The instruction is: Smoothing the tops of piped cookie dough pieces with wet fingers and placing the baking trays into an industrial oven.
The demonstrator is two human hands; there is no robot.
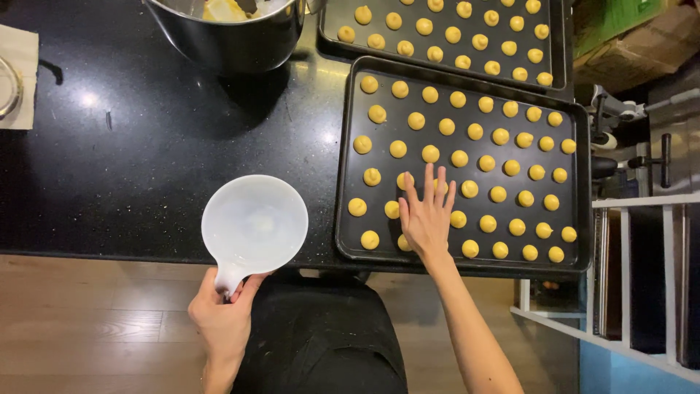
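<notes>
Fingers of the right hand [426,219] are spreading flat over yellow dough balls [430,154] on the near baking tray [348,219]. Left hand [222,310] is gripping the white bowl's handle [230,277] at the black bench's [146,160] near edge.

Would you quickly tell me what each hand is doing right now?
Left hand: closed around the handle of the white bowl.
Right hand: open, fingers spread flat over the dough balls on the near baking tray, holding nothing.
</notes>
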